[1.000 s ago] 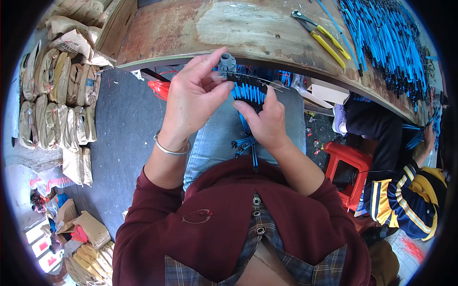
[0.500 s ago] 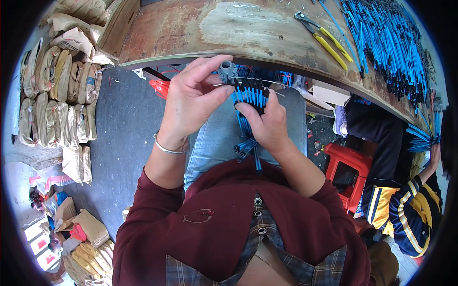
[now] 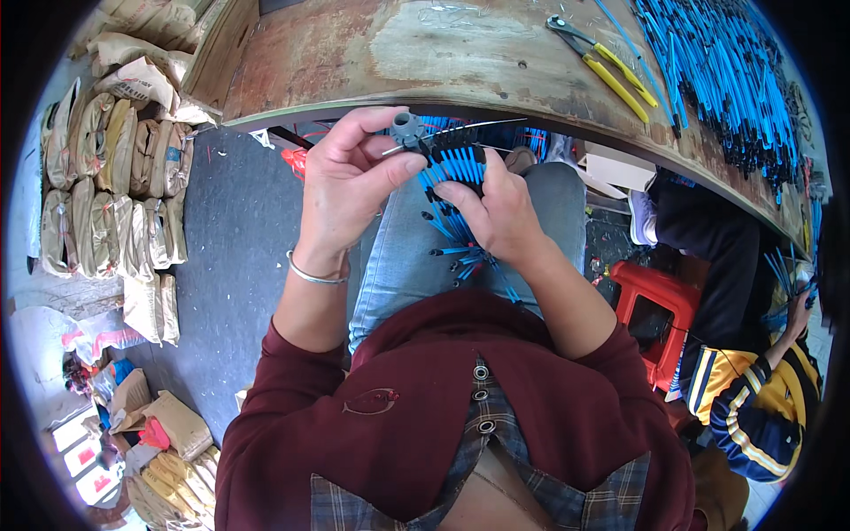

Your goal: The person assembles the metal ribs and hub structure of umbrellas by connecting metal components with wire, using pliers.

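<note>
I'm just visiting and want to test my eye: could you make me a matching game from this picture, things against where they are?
Things:
1. yellow-handled pliers
2. small grey part
3. red stool
4. silver bangle

Places:
A. left wrist
B. on the workbench
C. on the floor, at the right
D. in the left hand fingers

Pairs: 1-B, 2-D, 3-C, 4-A

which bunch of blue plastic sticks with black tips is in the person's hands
The small fan of blue black-tipped sticks pinched between left hand and right hand; the big pile lies untouched on the wooden bench.
</note>
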The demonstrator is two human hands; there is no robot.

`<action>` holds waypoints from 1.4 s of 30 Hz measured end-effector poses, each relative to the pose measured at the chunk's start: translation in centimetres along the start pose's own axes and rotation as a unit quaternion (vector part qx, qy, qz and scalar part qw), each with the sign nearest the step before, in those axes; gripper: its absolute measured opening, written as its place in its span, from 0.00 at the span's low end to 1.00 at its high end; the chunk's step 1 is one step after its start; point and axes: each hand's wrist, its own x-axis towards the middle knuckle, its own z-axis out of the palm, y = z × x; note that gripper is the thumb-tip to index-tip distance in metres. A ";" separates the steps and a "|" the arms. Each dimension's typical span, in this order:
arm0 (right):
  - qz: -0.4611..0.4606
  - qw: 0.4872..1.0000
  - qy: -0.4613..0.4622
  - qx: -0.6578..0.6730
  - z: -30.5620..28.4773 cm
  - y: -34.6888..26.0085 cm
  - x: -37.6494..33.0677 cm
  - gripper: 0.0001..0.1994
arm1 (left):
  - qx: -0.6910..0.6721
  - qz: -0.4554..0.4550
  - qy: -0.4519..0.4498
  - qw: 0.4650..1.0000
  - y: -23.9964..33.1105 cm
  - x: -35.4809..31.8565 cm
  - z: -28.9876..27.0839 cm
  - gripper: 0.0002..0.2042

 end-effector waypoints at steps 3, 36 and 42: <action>0.004 1.000 -0.012 -0.010 -0.2 0.2 0.1 0.14 | 0.003 0.022 -0.011 1.000 -0.3 -0.1 -0.2 0.20; -0.082 0.965 -0.247 0.031 -2.4 1.4 2.2 0.19 | 0.036 -0.005 -0.197 0.980 0.1 1.1 -2.7 0.19; -0.081 0.970 -0.231 0.016 -2.7 1.3 1.2 0.18 | -0.007 -0.004 -0.169 0.986 -0.2 0.7 -1.6 0.16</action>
